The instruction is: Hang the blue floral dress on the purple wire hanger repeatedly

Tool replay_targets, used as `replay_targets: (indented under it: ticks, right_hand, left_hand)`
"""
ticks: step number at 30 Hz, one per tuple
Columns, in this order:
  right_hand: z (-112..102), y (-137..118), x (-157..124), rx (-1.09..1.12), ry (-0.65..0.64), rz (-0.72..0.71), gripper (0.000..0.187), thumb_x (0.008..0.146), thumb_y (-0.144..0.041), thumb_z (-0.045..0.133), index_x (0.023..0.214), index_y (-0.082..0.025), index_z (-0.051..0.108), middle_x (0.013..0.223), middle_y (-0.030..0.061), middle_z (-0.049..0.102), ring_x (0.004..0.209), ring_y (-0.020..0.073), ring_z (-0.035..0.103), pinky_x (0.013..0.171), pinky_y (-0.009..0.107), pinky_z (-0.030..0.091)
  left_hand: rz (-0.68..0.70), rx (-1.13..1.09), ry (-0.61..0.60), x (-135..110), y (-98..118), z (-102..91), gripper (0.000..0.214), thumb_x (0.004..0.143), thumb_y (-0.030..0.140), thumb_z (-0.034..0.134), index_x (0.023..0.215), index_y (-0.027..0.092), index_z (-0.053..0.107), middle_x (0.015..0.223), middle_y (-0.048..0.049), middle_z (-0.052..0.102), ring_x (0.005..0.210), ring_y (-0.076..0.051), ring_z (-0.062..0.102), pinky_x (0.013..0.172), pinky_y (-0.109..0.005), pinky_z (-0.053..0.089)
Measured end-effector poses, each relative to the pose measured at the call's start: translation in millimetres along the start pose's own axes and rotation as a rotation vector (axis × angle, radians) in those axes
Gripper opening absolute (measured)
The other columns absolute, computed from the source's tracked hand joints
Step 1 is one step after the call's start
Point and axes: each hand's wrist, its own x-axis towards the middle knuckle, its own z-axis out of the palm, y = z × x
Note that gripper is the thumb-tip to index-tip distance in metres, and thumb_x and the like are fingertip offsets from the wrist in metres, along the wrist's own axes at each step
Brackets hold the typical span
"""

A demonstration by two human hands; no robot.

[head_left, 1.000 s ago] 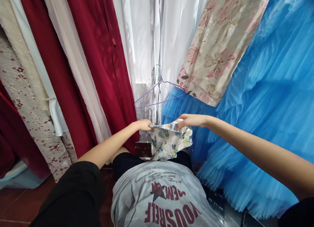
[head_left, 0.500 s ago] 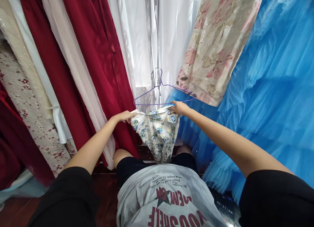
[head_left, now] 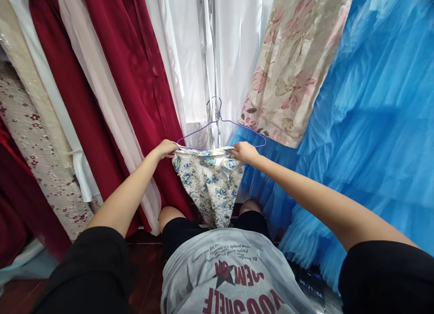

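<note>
A white garment with blue flowers (head_left: 208, 183) hangs down between my hands; its exact kind is hard to tell. My left hand (head_left: 166, 149) is closed on its upper left corner. On the other side, my right hand (head_left: 244, 152) pinches its upper right corner. The top edge is stretched nearly straight between the two. Directly above it is a purple wire hanger (head_left: 200, 130), its hook upward and its lower bar meeting the garment's top edge. Whether the bar lies behind or inside the fabric, I cannot tell.
Dark red fabric (head_left: 135, 79) and a pale pink length (head_left: 98, 92) hang at the left. White cloth (head_left: 233, 47) hangs behind the hanger. To the right are a beige floral cloth (head_left: 291, 65) and blue ruffled tulle (head_left: 379, 115). A timer screen (head_left: 310, 287) glows low at the right.
My left hand has moved left and up, and the garment's top edge is now wider and straighter. The garment has come up against the hanger's lower bar.
</note>
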Motion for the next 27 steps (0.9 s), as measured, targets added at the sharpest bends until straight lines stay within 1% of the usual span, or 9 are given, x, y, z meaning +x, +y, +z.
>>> replay_targets:
  ticks: [5, 8, 11, 14, 16, 19, 22, 25, 27]
  right_hand:
    - [0, -1, -11, 0.010, -0.011, -0.033, 0.032, 0.099, -0.044, 0.052, 0.103, -0.022, 0.075, 0.097, 0.0108, 0.077, 0.089, 0.0240, 0.070, 0.067, 0.027, 0.040]
    - [-2, -1, -16, 0.014, -0.007, -0.046, 0.032, 0.101, -0.041, 0.049, 0.103, -0.022, 0.074, 0.099, 0.0108, 0.077, 0.091, 0.0240, 0.069, 0.068, 0.027, 0.040]
    - [-6, -1, -17, 0.019, -0.011, -0.053, 0.036, 0.102, -0.043, 0.047, 0.100, -0.020, 0.074, 0.098, 0.0117, 0.077, 0.090, 0.0243, 0.069, 0.068, 0.027, 0.040]
    - [-9, -4, -17, 0.027, -0.022, -0.066, 0.038, 0.102, -0.046, 0.047, 0.098, -0.020, 0.075, 0.096, 0.0117, 0.077, 0.088, 0.0240, 0.070, 0.067, 0.027, 0.039]
    - [-10, -10, -17, 0.026, -0.028, -0.071, 0.040, 0.102, -0.046, 0.046, 0.097, -0.019, 0.075, 0.096, 0.0124, 0.077, 0.089, 0.0242, 0.070, 0.067, 0.027, 0.039]
    - [-8, -21, -20, 0.017, -0.037, -0.082, 0.039, 0.102, -0.045, 0.045, 0.098, -0.020, 0.075, 0.098, 0.0124, 0.078, 0.090, 0.0244, 0.070, 0.067, 0.027, 0.040]
    - [-6, -26, -24, 0.009, -0.046, -0.098, 0.036, 0.102, -0.043, 0.046, 0.099, -0.021, 0.074, 0.098, 0.0111, 0.078, 0.092, 0.0237, 0.070, 0.067, 0.026, 0.039]
    - [-9, -27, -28, 0.006, -0.047, -0.111, 0.035, 0.102, -0.041, 0.046, 0.098, -0.020, 0.074, 0.098, 0.0111, 0.078, 0.092, 0.0233, 0.070, 0.067, 0.026, 0.039]
    - [-12, -26, -31, 0.010, -0.044, -0.121, 0.034, 0.102, -0.039, 0.046, 0.097, -0.020, 0.074, 0.098, 0.0111, 0.077, 0.091, 0.0232, 0.070, 0.066, 0.026, 0.039]
  left_hand:
    - [-0.172, 0.153, -0.267, -19, 5, 15.2, 0.034, 0.044, 0.003, 0.069, 0.075, 0.016, 0.076, 0.057, -0.0024, 0.064, 0.049, -0.016, 0.059, 0.051, -0.029, 0.055]
    - [-0.170, 0.185, -0.277, -22, 9, 9.9, 0.033, 0.046, 0.005, 0.068, 0.075, 0.017, 0.076, 0.058, -0.0036, 0.064, 0.048, -0.016, 0.059, 0.052, -0.030, 0.055]
    - [-0.082, 0.180, -0.163, -16, 21, -6.7, 0.017, 0.052, 0.014, 0.070, 0.069, 0.015, 0.071, 0.053, -0.0030, 0.059, 0.046, -0.015, 0.054, 0.054, -0.032, 0.056]
    - [0.064, 0.178, 0.032, -7, 39, -21.1, 0.007, 0.060, 0.020, 0.064, 0.065, 0.015, 0.066, 0.048, -0.0024, 0.052, 0.048, -0.016, 0.053, 0.057, -0.033, 0.054]
    - [0.193, 0.196, 0.170, -3, 52, -23.6, 0.007, 0.062, 0.020, 0.059, 0.063, 0.015, 0.064, 0.048, -0.0025, 0.050, 0.054, -0.019, 0.055, 0.059, -0.032, 0.051]
    - [0.383, 0.249, 0.289, -1, 73, -13.3, 0.005, 0.061, 0.018, 0.058, 0.058, 0.016, 0.061, 0.053, -0.0032, 0.051, 0.068, -0.023, 0.060, 0.066, -0.031, 0.046]
    - [0.514, 0.289, 0.310, -3, 86, 7.9, 0.007, 0.059, 0.016, 0.062, 0.053, 0.017, 0.058, 0.059, -0.0044, 0.056, 0.078, -0.024, 0.061, 0.070, -0.030, 0.043]
    - [0.591, 0.288, 0.336, -5, 87, 25.8, 0.013, 0.066, 0.022, 0.063, 0.055, 0.017, 0.060, 0.062, -0.0054, 0.059, 0.079, -0.024, 0.060, 0.070, -0.030, 0.041]
    - [0.621, 0.268, 0.364, -5, 82, 31.1, 0.018, 0.073, 0.028, 0.062, 0.060, 0.016, 0.063, 0.064, -0.0051, 0.059, 0.079, -0.023, 0.060, 0.071, -0.029, 0.041]
